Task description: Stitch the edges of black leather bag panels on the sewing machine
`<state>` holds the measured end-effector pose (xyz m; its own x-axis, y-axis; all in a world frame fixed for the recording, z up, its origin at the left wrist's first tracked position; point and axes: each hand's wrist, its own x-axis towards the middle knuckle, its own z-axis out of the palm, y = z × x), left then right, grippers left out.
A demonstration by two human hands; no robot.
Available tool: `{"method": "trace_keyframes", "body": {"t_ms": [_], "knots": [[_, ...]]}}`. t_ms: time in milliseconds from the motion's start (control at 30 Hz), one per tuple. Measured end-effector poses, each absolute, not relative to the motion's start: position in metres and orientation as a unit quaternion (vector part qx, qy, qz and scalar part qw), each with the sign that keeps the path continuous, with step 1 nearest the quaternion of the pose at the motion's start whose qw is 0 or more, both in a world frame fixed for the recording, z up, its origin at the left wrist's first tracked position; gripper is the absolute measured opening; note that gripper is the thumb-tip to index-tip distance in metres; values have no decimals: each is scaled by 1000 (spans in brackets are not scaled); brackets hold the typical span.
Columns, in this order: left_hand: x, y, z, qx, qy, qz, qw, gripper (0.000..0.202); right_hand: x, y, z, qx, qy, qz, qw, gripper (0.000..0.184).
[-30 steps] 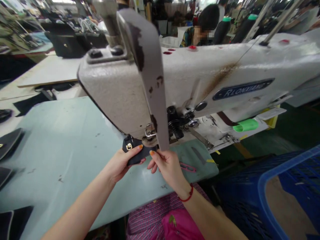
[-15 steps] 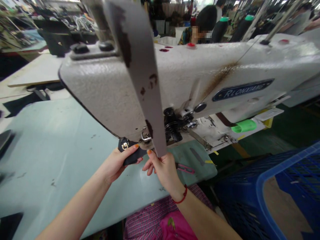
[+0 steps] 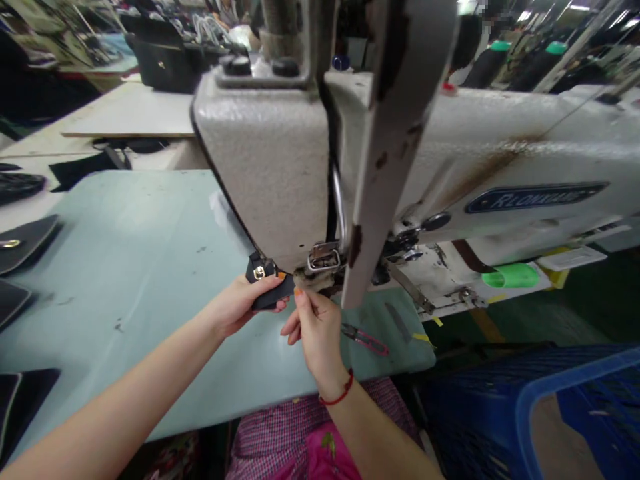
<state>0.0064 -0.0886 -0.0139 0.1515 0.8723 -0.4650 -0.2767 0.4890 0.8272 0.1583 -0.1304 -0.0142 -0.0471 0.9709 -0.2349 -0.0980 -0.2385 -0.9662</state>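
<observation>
Pink-handled thread snips (image 3: 365, 339) on pale green worktable (image 3: 125, 220); blue plastic crate (image 3: 565, 379) right.

Blk leather tab (image 3: 263, 283) partly hidden by L hand (image 3: 245, 303)

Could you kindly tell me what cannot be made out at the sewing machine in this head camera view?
In the head view:
Needle: not made out, hidden around the silver metal fitting on the white sewing machine head.
Black leather tab's middle: covered by the left hand.
Stained grey strip's top: cut off by the frame's top edge.
Far benches: blurred.
</observation>
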Motion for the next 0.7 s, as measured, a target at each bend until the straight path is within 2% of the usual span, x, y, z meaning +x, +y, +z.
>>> {"method": "trace_keyframes", "body": {"t_ms": [433, 700], "knots": [[24, -113, -11, 265, 517, 480, 658, 36, 164, -127, -10, -508, -425, 603, 444, 44], [51, -134, -12, 213, 511, 566, 611, 29, 173, -125, -12, -492, -444, 611, 434, 46]]}}
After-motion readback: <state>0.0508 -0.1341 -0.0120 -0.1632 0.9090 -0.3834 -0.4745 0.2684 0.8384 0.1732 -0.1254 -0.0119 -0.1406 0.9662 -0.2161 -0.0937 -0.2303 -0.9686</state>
